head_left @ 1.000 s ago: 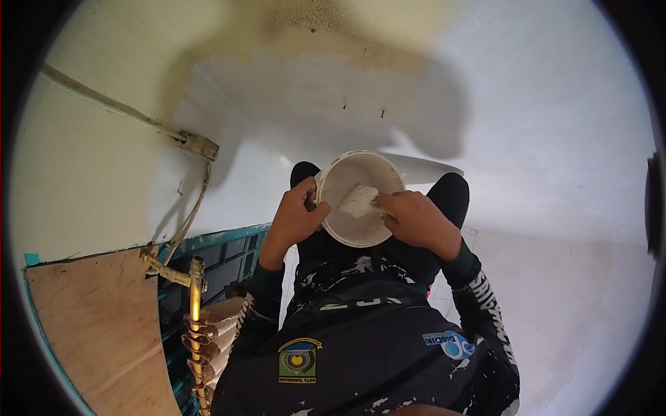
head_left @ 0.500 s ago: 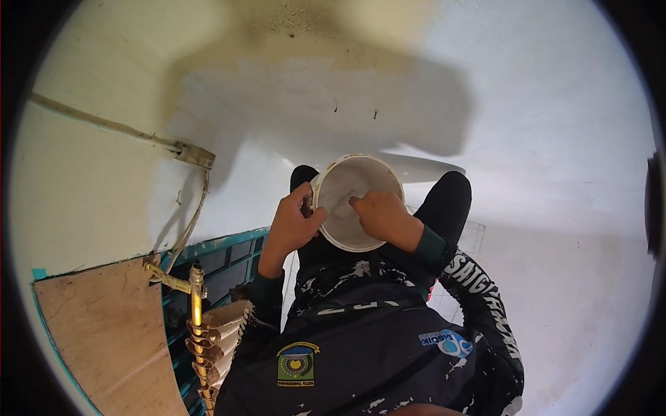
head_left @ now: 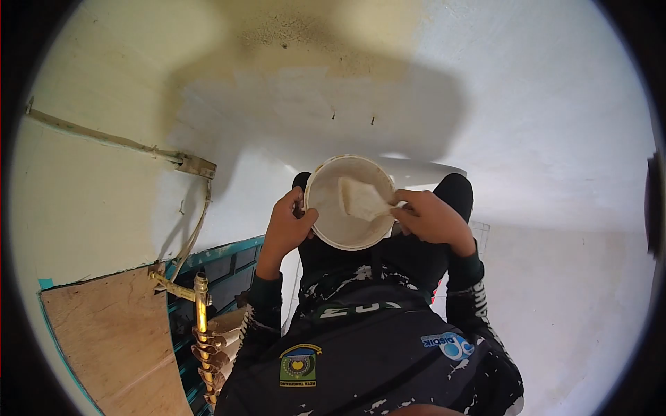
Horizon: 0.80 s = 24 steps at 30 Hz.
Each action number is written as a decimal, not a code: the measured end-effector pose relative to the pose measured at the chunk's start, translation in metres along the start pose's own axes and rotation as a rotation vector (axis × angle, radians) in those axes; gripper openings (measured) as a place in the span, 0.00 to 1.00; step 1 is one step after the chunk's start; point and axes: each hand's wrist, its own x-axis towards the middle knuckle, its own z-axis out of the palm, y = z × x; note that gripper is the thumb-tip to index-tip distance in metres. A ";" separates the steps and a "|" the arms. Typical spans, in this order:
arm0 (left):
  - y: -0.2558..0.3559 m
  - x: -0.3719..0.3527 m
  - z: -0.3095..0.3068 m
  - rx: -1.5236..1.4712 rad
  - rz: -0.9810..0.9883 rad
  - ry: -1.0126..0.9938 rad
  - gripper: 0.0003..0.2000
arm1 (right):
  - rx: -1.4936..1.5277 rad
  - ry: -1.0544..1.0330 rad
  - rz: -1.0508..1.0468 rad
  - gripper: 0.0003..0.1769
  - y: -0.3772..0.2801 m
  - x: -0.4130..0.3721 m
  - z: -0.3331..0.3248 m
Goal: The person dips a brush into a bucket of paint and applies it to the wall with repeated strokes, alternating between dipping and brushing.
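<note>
A round white paint bucket (head_left: 326,225) sits tilted toward me between my knees, its rim stained and its inside coated in white. My left hand (head_left: 286,223) grips the rim on the left, the thumb over the edge and the other fingers partly hidden behind the wall. In my right hand (head_left: 433,218), at the right side of the rim, is a wide paintbrush (head_left: 364,200) covered in white paint. Thumb and fingers pinch its handle. The brush head lies over the bucket's mouth, bristles pointing left.
A partly painted wall (head_left: 277,104) with two small nails rises ahead. On the left are a cable with a box (head_left: 196,166), a brass-coloured curtain rod (head_left: 202,305) with bunched curtain, a teal window frame (head_left: 208,249) and a wooden panel (head_left: 111,333).
My right hand has drawn back to the right out of the bucket, bringing the paintbrush up into view. My left hand keeps its hold on the rim.
</note>
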 end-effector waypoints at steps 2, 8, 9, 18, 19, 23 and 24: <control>-0.007 0.003 -0.003 -0.011 0.005 0.007 0.11 | 0.273 -0.015 0.171 0.12 0.013 -0.013 -0.003; 0.001 0.009 -0.001 0.030 -0.001 -0.006 0.10 | 0.710 0.096 0.097 0.13 0.051 -0.033 0.013; 0.002 0.011 -0.001 0.047 0.001 -0.009 0.10 | 0.711 0.104 0.093 0.13 0.052 -0.034 0.018; -0.008 0.021 -0.003 0.005 0.043 -0.025 0.07 | 1.223 0.371 0.051 0.12 0.022 -0.009 0.060; -0.010 0.020 -0.004 0.011 0.046 -0.033 0.07 | 1.255 0.432 0.073 0.11 0.015 -0.001 0.062; -0.013 0.017 -0.008 -0.001 0.051 -0.037 0.06 | 1.322 0.523 0.050 0.08 0.000 0.035 0.067; -0.013 0.016 -0.009 -0.004 0.048 -0.030 0.06 | 1.321 0.527 0.043 0.08 -0.003 0.042 0.067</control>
